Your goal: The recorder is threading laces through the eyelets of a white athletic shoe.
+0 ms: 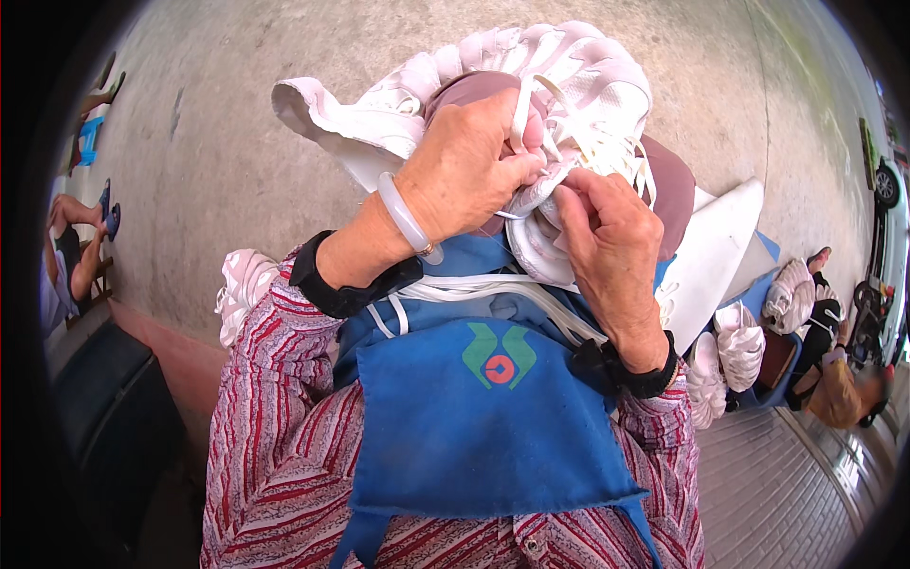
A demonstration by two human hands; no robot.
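Hands first: left hand (pixel 469 166) is closed around the throat of a white sneaker (pixel 531 104), fingers curled over the tongue area and pinching a white lace (pixel 523 114) that runs up out of the grip. Right hand (pixel 607 237) sits just right of it, thumb and fingers nipped tight on the lace end where the two hands meet. Both narrow, both gripping; nothing loose in either.

Shoe is held up at chest height in the middle of the view, sole side away, upper toward the person. A mauve insert or lining (pixel 479 90) shows inside the opening.

Lacing state, as a judgement: partly done. Several lace runs already cross the upper on the far-right side, but slack loops still hang below the hands over the blue apron (pixel 483 417), so threading and tightening look unfinished. How many eyelets remain I can't tell; the fingers hide them.

Outward: pale bangle (pixel 406 213) and black wrist strap (pixel 351 284) on the left wrist, red striped sleeves. More white shoes (pixel 725 356) piled at the right beside a white sheet (pixel 720 247), one more shoe (pixel 242 289) at the left. Bare concrete floor (pixel 237 123) beyond. Other people sit at the left and right edges, well apart.
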